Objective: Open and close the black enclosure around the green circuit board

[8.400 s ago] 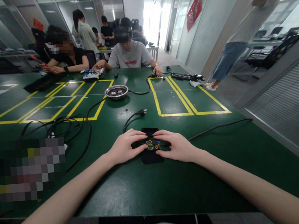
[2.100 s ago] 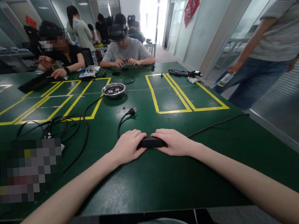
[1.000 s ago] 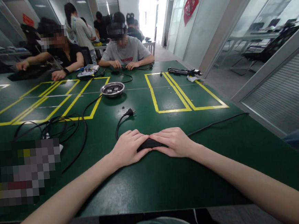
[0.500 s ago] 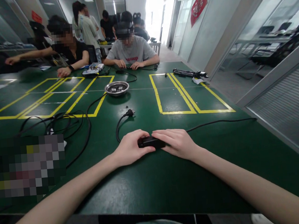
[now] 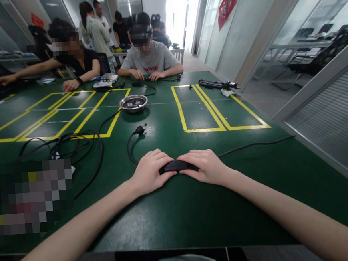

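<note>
Close in front of me, a black power adapter (image 5: 175, 165) lies low over the green table (image 5: 157, 224). My left hand (image 5: 153, 170) is closed around its left end, thumb along the near side. Gripping the right end, my right hand (image 5: 205, 166) has its fingers over the top and its thumb on the near side. The fingers hide both ends of the adapter. From the left a black cord curls up to a power plug (image 5: 140, 130) resting on the table. Another black cable (image 5: 256, 144) runs off to the right from behind my right hand.
A metal bowl (image 5: 133, 104) with small metal parts stands farther back. Coiled black cables (image 5: 72, 144) and a blurred-out item (image 5: 31, 198) lie at left. A black folded device (image 5: 218, 84) sits far right. Two people (image 5: 150, 60) work across the table.
My right thumb now shows on the adapter's near side, and the adapter appears turned slightly in my hands. The plug has shifted a little left. The view has moved slightly.
</note>
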The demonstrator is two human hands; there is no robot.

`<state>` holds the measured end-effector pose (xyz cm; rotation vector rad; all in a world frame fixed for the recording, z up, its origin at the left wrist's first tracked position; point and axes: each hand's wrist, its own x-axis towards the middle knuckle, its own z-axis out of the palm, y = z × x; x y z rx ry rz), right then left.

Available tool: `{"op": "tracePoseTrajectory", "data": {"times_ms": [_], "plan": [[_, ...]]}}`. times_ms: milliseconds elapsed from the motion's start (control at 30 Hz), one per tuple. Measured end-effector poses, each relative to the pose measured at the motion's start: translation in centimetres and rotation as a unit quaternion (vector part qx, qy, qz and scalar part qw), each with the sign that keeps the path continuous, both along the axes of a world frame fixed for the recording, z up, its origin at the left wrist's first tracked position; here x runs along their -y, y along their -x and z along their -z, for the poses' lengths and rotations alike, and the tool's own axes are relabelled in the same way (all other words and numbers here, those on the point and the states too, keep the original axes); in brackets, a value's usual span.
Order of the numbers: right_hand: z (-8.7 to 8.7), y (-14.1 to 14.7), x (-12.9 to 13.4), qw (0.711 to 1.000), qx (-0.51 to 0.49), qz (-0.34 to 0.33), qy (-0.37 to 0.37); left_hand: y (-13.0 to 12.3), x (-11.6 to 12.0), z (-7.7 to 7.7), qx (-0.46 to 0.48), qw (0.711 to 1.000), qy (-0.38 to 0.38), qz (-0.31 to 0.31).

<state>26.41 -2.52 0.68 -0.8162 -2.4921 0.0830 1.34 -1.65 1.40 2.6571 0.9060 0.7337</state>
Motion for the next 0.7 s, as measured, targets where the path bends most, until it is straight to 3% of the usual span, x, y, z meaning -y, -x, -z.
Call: {"op": "tracePoseTrajectory", "data": {"times_ms": [333,600,700], "plan": [[0.04,0.29,0.17,0.999,-0.031,-0.008,0.002,0.17,0.2,0.0,-0.012,0.999,-0.022,-0.023],[-0.69,0.17,0.36,0.985,0.158,-0.027,-0.067,-0.09,0.37,0.19,0.025,0.999,0.028,-0.007],[-0.84,-0.57,0.06,0.984,0.166,-0.007,-0.056,-0.04,0.4,0.3,0.052,0.999,0.007,-0.013]]}}
